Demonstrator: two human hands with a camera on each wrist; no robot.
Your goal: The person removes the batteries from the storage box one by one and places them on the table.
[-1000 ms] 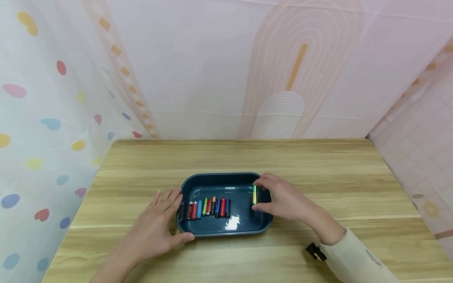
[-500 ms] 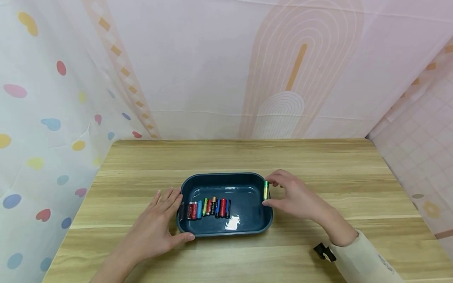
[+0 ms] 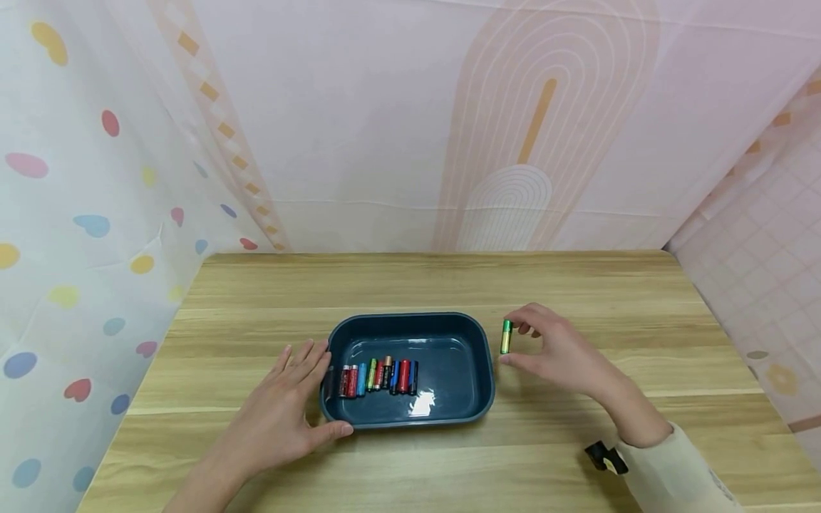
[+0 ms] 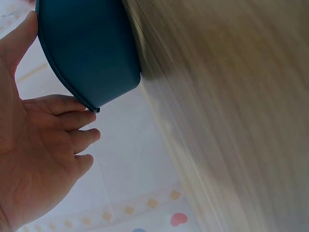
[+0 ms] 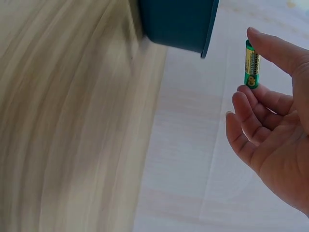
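Note:
Just right of the dark blue basin (image 3: 449,422), my right hand (image 3: 558,353) pinches a green and gold battery (image 3: 506,336) by its two ends, between thumb and fingertips. In the right wrist view the battery (image 5: 252,64) is held raised, with GP lettering on it; the other fingers curl loosely below. My left hand (image 3: 288,406) rests spread against the basin's left end, thumb at the near corner. From the left wrist view, the fingers (image 4: 79,140) reach straight past the rim. Inside the basin several batteries (image 3: 378,376), red, blue, green and black, lie side by side in a row.
The basin stands on a wood-grain table (image 3: 410,474). A patterned cloth (image 3: 359,142) hangs behind the table's far edge, with more cloth on both sides. A black buckle (image 3: 606,457) dangles by the right sleeve (image 3: 673,474).
My right hand has carried the green and gold battery from inside the basin, over its right rim, to beyond its right side. The left hand and the basin have stayed put.

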